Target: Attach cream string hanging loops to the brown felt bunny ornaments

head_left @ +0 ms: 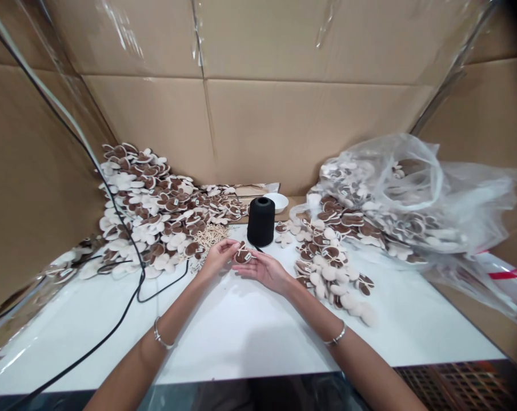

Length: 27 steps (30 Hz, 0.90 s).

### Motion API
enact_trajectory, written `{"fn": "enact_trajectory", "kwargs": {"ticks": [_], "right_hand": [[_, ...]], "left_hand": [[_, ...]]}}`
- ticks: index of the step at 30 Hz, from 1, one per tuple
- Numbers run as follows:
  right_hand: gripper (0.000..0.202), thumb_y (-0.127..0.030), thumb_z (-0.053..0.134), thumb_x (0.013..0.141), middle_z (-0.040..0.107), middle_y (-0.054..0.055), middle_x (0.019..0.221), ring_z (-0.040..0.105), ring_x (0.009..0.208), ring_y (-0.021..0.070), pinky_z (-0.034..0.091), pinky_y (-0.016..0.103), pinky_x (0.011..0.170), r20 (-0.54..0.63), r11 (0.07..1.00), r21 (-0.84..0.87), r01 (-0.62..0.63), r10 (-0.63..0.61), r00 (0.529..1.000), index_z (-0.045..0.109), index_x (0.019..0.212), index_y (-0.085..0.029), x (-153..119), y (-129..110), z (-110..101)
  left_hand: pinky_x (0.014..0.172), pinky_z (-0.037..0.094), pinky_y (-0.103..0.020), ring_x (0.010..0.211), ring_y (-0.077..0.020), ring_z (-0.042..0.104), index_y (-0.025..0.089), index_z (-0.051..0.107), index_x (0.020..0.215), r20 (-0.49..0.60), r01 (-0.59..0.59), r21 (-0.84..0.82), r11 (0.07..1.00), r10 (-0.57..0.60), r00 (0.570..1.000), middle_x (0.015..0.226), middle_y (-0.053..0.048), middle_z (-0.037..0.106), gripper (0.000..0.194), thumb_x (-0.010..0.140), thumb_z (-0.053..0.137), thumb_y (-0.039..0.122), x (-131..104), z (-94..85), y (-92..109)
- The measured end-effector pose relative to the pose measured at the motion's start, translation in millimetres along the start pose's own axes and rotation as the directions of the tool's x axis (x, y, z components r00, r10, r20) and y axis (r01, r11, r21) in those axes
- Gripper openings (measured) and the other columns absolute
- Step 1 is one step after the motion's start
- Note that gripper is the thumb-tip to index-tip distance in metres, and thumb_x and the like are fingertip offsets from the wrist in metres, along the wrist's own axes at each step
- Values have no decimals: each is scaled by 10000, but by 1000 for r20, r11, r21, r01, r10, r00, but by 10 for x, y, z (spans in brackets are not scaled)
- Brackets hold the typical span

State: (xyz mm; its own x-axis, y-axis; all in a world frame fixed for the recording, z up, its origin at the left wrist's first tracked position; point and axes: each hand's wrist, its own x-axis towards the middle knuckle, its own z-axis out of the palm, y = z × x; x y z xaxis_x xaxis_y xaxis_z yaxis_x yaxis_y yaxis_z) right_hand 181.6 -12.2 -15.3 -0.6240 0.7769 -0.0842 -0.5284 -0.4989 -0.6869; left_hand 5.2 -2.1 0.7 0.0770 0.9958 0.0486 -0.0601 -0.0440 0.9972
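A small brown-and-white plush bunny-shaped piece [242, 255] with a white tag is held up above the white table, between both hands. My left hand [216, 257] pinches it at the upper left, where a pale tie shows. My right hand [269, 270] grips its right side, with fingers stretched beneath it. Just behind them stands a black cone of thread [260, 224]. Close to my left hand lies a heap of short cream-coloured ties [211, 235].
A big heap of similar pieces [142, 200] rises at the left. More pieces [327, 262] lie at the right, beside a clear plastic bag [468, 194] of them. Behind the cone sits a white bowl [279, 200]. A black cable [116, 319] crosses the left side. Cardboard walls [258, 125] enclose the table.
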Motion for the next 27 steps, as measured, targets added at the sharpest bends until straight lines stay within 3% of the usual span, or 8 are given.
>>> {"fn": "enact_trajectory", "kwargs": {"ticks": [3,12,19,27], "right_hand": [[380,-343,628,873,713,114,1010,703,986,266,459,440,999,-44,1000,25,10,-9,999,523,1185,-154,10,23,-8],[434,-301,733,804,662,107,1175,676,1054,239,494,380,972,-80,999,1,46,-46,996,565,1184,-173,17,83,-82],[457,-301,738,802,686,83,1135,659,1092,232,456,381,1022,-27,997,5,77,-77,997,572,1209,-177,18,104,-128],[519,-281,763,776,653,117,1221,647,1113,229,467,379,1007,-43,998,-22,62,-63,997,563,1242,-170,6,81,-78]], "left_hand": [[555,441,-223,557,-106,548,150,679,822,-25,16,-34,999,-17,1000,640,2,625,385,649,785,477,-12,16,12],[547,457,-224,579,-123,597,142,674,833,-28,53,-121,991,-57,998,696,-29,671,393,630,815,448,-14,35,-63],[585,472,-210,610,-109,607,137,674,806,-41,46,-213,976,-56,998,716,-27,685,343,636,827,392,-28,71,-31],[540,462,-209,563,-106,599,138,669,848,-49,72,-263,962,-88,995,683,-26,674,360,646,824,392,18,19,-176]]}}
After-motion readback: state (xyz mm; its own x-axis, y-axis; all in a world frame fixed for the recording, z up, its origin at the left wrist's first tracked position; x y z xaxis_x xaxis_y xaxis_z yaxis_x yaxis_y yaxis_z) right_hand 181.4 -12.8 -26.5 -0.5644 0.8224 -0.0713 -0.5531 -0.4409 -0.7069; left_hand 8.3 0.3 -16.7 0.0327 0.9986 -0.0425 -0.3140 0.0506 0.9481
